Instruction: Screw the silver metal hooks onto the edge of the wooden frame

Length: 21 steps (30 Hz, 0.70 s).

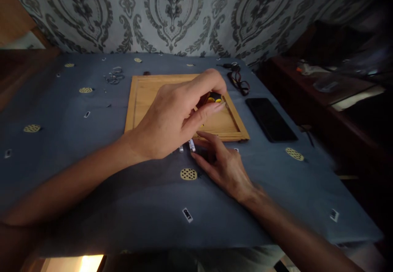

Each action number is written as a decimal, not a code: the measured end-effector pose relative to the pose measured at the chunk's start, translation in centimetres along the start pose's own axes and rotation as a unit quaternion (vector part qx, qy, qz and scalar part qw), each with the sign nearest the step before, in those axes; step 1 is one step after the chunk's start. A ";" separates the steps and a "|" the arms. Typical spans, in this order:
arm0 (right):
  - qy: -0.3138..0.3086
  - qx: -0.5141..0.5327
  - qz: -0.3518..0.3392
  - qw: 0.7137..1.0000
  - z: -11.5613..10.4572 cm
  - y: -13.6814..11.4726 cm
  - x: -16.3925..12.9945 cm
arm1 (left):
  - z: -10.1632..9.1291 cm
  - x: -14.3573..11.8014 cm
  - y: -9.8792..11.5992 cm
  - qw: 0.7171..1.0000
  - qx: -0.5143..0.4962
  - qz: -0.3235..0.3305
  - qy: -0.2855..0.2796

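Observation:
A framed wooden panel point(181, 82) lies flat on the cloth-covered table. Above its near part, my left hand point(181, 108) is closed around a screwdriver point(214, 97), of which only the black-and-yellow handle end shows clearly. The hand hides most of the shaft and tip. At the panel's near edge, my right hand point(222, 163) pinches a small silver metal hinge point(192, 145) between thumb and index finger. Part of that piece is covered by my left hand, so how it meets the wood cannot be seen fully.
A black phone point(270, 119) lies to the right of the panel, with dark-framed glasses point(238, 80) behind it. Several small metal parts point(114, 76) rest at the back left. The patterned wall point(173, 14) borders the table's far edge. A dark red surface point(325, 104) stands at the right.

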State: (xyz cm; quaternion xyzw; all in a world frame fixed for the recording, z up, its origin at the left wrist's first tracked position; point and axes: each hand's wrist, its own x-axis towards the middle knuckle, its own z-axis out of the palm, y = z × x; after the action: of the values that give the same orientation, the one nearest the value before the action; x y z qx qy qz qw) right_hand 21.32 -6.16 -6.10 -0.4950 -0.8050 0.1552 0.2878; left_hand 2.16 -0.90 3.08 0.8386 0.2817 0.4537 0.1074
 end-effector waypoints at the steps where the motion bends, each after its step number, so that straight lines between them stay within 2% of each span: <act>1: -0.002 0.003 0.001 1.000 0.0 0.0 0.0 | 0.0 0.0 0.0 1.000 -0.009 0.001 0.004; 8: -0.016 0.021 0.022 0.999 0.0 0.0 0.0 | 0.3 0.0 0.1 0.999 0.003 0.041 0.019; 15: -0.008 0.009 0.007 1.000 0.1 0.0 0.0 | -0.6 0.3 0.3 1.000 -0.002 -0.017 -0.023; 21: -0.010 0.012 0.012 1.000 0.1 0.0 -0.1 | -1.0 0.4 0.5 0.999 -0.014 -0.028 -0.041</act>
State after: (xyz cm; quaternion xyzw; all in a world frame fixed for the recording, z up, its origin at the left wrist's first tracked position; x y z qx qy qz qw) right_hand 21.33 -6.26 -6.19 -0.4993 -0.8001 0.1729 0.2839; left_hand 1.69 -1.20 4.15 0.8467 0.2939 0.4197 0.1435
